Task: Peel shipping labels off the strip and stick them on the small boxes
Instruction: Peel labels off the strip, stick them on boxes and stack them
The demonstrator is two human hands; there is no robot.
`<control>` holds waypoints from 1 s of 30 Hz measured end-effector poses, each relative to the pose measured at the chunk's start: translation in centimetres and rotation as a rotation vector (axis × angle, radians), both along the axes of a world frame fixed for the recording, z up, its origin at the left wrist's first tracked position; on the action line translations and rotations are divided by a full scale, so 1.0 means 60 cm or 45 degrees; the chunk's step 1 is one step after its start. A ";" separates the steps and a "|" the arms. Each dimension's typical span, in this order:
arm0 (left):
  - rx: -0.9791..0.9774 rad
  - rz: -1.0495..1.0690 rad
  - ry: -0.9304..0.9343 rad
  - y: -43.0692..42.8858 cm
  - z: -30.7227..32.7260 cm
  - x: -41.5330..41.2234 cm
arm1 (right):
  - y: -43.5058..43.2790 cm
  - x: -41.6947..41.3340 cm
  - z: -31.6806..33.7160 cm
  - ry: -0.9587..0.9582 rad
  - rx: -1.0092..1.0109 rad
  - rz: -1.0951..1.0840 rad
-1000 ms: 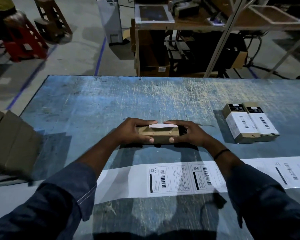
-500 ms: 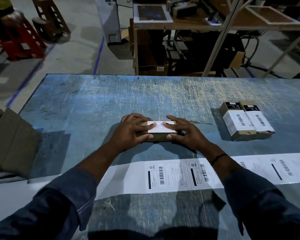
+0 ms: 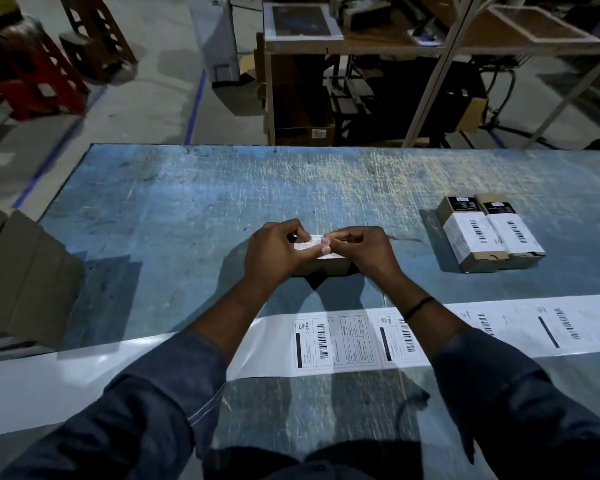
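We see a small box (image 3: 326,266) lying flat in the middle of the blue, scratched desk (image 3: 222,202), mostly covered by both hands. A white label (image 3: 309,242) lies on top of the box. The left hand (image 3: 274,251) grips the box at its left end, fingers curled over the far edge and the thumb laid across the label. The right hand (image 3: 364,252), its fingers curled tight, pinches the label's right end; its fingertips meet the left thumb there.

Nearer to us than the box, the strip (image 3: 343,341) of printed labels runs across the desk from left to right, passing under both forearms. To the right of the box and well apart from it, two labelled boxes (image 3: 490,233) lie side by side, touching each other. Far to the left of the box, a brown carton (image 3: 25,271) stands off the desk's edge. Beyond the box, past the desk's far edge, a workbench (image 3: 361,46) and a red stool (image 3: 39,74) stand on the floor.
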State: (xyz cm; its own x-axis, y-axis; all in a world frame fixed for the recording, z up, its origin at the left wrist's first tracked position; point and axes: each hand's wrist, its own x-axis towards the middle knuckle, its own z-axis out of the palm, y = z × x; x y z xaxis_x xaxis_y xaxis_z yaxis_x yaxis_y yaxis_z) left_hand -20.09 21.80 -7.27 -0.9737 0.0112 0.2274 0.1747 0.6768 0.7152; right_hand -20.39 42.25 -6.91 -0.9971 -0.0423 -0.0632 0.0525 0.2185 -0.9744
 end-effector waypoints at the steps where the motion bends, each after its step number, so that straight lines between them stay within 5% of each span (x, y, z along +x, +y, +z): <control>1: 0.027 -0.046 -0.013 -0.004 0.000 -0.001 | 0.004 0.005 -0.001 0.009 0.020 0.027; 17: 0.137 -0.426 -0.161 -0.051 0.009 -0.002 | 0.045 0.012 0.009 0.131 0.365 0.382; 25: 0.154 -0.675 -0.413 -0.087 0.025 -0.017 | 0.080 0.007 0.010 -0.020 0.204 0.589; 28: 0.006 -0.719 -0.314 -0.087 0.019 -0.012 | 0.076 0.015 -0.002 -0.066 0.088 0.523; 30: -0.357 -0.665 -0.169 -0.079 0.000 -0.007 | 0.066 0.028 -0.012 -0.035 0.177 0.427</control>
